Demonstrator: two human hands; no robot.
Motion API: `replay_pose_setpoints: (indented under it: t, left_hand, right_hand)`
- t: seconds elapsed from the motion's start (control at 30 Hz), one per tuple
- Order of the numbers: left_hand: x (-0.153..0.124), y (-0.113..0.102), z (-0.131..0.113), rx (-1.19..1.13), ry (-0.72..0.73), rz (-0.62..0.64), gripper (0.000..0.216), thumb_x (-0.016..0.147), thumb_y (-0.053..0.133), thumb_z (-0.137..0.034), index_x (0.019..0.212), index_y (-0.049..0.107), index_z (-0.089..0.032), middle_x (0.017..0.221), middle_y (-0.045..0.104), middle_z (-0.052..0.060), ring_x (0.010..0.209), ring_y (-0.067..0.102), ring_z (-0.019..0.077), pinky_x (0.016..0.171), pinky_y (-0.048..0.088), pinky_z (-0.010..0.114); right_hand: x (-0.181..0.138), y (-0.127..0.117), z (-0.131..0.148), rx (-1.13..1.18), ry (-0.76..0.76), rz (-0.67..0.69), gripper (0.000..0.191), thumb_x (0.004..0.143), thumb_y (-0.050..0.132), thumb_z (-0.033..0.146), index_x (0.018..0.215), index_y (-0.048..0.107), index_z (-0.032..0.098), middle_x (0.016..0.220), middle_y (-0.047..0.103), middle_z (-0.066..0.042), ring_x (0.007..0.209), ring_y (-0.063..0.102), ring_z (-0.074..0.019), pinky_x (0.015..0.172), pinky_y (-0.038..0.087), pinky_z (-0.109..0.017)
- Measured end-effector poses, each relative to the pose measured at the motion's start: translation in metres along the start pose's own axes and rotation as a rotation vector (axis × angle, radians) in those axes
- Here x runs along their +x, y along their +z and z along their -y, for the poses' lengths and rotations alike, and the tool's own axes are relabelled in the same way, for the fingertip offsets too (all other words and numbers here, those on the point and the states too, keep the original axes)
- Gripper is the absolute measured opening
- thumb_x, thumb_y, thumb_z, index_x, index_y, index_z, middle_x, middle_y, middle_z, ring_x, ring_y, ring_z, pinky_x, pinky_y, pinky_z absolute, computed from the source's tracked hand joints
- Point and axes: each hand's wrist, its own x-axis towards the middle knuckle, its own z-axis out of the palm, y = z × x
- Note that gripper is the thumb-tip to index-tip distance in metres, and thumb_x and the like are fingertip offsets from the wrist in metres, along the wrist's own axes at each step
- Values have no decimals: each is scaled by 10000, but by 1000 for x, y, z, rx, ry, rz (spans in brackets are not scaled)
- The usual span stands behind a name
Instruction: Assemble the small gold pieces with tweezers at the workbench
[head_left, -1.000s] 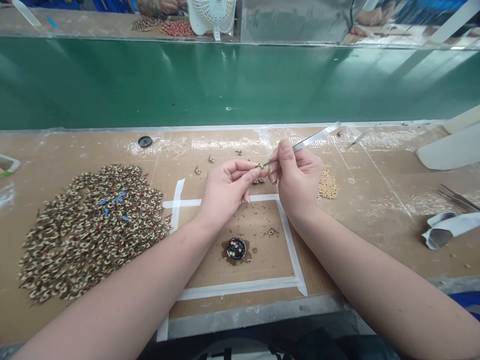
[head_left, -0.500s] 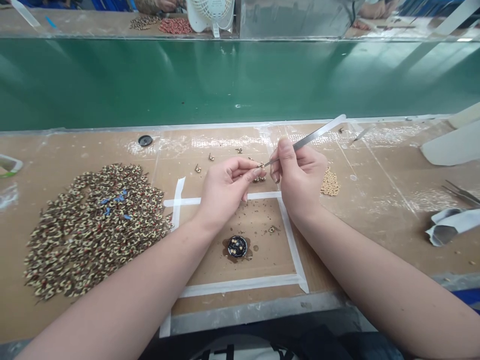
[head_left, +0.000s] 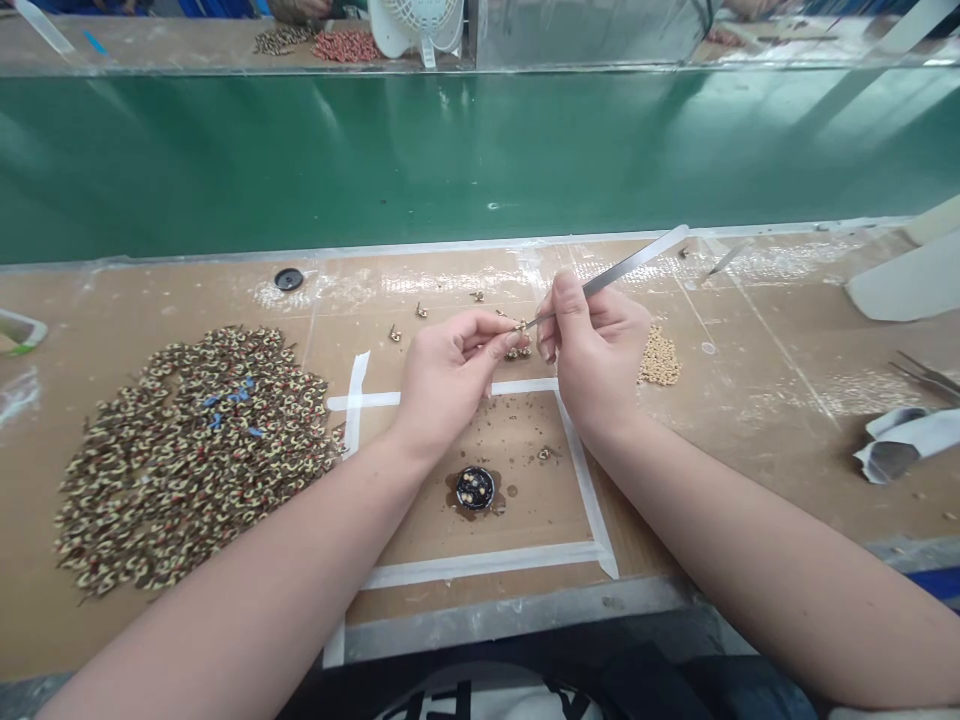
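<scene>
My left hand pinches a small brown component between thumb and fingertips above the taped rectangle. My right hand grips metal tweezers, whose tip touches that component. Below both hands a small black round dish with tiny beads sits inside the rectangle. A large pile of brown and cream components lies to the left. A small heap of tan beads lies just right of my right hand.
A few loose components lie beyond my hands. A black disc rests near the green conveyor belt. Crumpled grey paper and spare tweezers lie at the right. A white fan stands across the belt.
Both hands stay together on the component and tweezers. The view has tilted slightly, so everything sits a little higher in the frame.
</scene>
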Motion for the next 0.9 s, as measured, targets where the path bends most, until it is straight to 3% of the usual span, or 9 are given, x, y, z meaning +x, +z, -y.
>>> replay_pose_setpoints:
  t: [0.23,0.4,0.5,0.73,0.9]
  left_hand:
    - [0,-1,4,-38,-27,9,52,926,790,-259,931,782,-208,859,811,37,425,502,57,405,456,213]
    - [1,0,5,-62,-39,2,81,904,811,-272,923,776,-200,734,765,14,416,494,62,403,453,208]
    - [2,0,4,-79,-41,7,93,902,817,-274,923,772,-195,766,781,22,412,492,58,388,433,201]
    - [7,1,9,-64,32,24,141,898,843,-309,912,758,-198,829,804,32,408,515,53,377,414,196]
    - [16,4,18,49,104,28,342,866,867,-506,931,717,-206,817,787,8,425,550,59,377,407,200]
  right_hand:
    - [-2,2,4,-12,-34,-13,442,1038,650,480,683,653,217,513,552,50,446,566,-89,460,460,-234]
    - [-2,3,5,-1,-35,-9,418,1044,649,447,695,657,217,519,563,52,447,573,-87,467,471,-233]
    - [-2,3,4,18,-47,-9,410,1040,656,433,690,658,218,515,565,53,443,573,-89,458,467,-235]
    - [1,0,-4,-47,-19,10,514,1013,605,660,729,644,233,565,599,35,491,598,-107,495,488,-269]
    - [11,0,-10,-40,-74,18,529,960,579,710,700,613,251,544,585,73,450,548,-61,469,469,-257]
